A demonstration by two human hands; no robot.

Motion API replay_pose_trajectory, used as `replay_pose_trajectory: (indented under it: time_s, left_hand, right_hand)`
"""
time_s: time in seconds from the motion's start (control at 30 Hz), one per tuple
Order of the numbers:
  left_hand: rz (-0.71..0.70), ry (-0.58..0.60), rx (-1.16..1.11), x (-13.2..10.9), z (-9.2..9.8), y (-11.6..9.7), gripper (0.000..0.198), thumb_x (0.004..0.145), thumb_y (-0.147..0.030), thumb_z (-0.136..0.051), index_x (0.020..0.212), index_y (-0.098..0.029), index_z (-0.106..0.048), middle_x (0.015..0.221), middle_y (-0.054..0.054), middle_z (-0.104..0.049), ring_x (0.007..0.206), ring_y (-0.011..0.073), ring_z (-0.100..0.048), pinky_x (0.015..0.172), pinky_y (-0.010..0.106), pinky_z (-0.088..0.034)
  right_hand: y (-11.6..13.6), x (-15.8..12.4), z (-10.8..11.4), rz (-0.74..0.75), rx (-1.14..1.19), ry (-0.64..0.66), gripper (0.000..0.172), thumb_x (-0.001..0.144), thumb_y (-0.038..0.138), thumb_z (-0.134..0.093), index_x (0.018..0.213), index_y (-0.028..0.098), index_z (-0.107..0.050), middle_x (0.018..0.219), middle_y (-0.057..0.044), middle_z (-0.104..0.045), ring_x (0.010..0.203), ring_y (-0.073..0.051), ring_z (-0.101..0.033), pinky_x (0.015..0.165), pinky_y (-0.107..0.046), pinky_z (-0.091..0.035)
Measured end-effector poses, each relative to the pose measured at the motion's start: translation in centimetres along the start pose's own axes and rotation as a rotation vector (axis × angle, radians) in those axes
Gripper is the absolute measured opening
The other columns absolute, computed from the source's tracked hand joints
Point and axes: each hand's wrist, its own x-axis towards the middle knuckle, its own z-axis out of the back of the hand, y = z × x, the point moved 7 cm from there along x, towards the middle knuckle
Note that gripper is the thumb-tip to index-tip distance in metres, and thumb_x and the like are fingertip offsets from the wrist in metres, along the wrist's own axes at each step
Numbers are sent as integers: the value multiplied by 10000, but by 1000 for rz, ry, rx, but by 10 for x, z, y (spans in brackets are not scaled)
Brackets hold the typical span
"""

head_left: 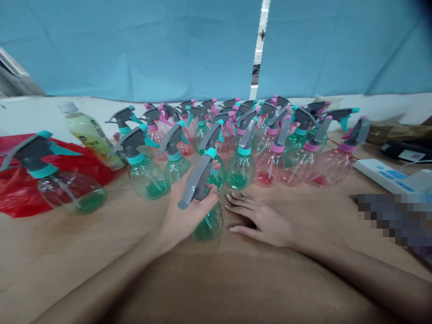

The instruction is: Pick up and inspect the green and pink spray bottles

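My left hand (189, 202) is closed around the neck of a spray bottle (207, 225) with a grey trigger head, a teal nozzle and a clear green-tinted body. That bottle stands upright near the front of the table. Just to its right, my right hand (259, 218) lies palm down on the wood, fingers stretched out and holding nothing. Behind both hands stand several more spray bottles, among them a green one (240, 173) with a teal collar and a pink one (270, 168) with a pink collar. Part of the held bottle's collar is hidden by my fingers.
At the left, another teal-collared spray bottle (72, 193) stands before a red plastic bag (20, 189) and a leaning drink bottle (91, 135). A white power strip (384, 175) and a dark object (405, 150) lie at the right. A blue cloth (189, 49) hangs behind the table (324, 229).
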Motion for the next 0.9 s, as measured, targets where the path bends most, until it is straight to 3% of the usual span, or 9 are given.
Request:
replay_pose_trajectory:
  time_s: [0.17, 0.53, 0.67, 0.9]
  left_hand:
    - [10, -19, 9, 0, 0, 2, 378, 735, -143, -546, 1081, -298, -546, 802, -24, -625, 708, 158, -625, 617, 240, -509]
    - [-30, -18, 38, 0, 0, -1, 400, 732, -119, -530, 1085, -307, -536, 805, -42, -620, 687, 137, -611, 628, 235, -490]
    - [-32, 30, 29, 0, -1, -4, 403, 721, -100, -506, 1073, -294, -540, 929, -30, -650, 736, 141, -616, 688, 249, -500]
    - [-53, 99, 36, 3, 0, -8, 396, 684, -77, -486, 1015, -286, -550, 812, -31, -654, 692, 159, -620, 662, 271, -502]
  right_hand:
    - [0, 0, 1, 10, 15, -19, 570, 870, 517, -463, 1355, 222, -414, 1431, -57, -373, 1339, -231, -301, 1099, -457, -274]
    - [-1, 0, 0, 3, -16, -1, 587, 873, 534, -443, 1350, 193, -421, 1440, -61, -357, 1345, -217, -287, 1110, -432, -260]
    - [-1, 0, -1, 2, -9, 5, 589, 871, 530, -451, 1365, 214, -397, 1442, -55, -355, 1347, -222, -282, 1106, -440, -267]
    - [-1, 0, -1, -2, 7, 6, 602, 868, 528, -458, 1379, 220, -373, 1445, -62, -348, 1346, -227, -284, 1107, -447, -259]
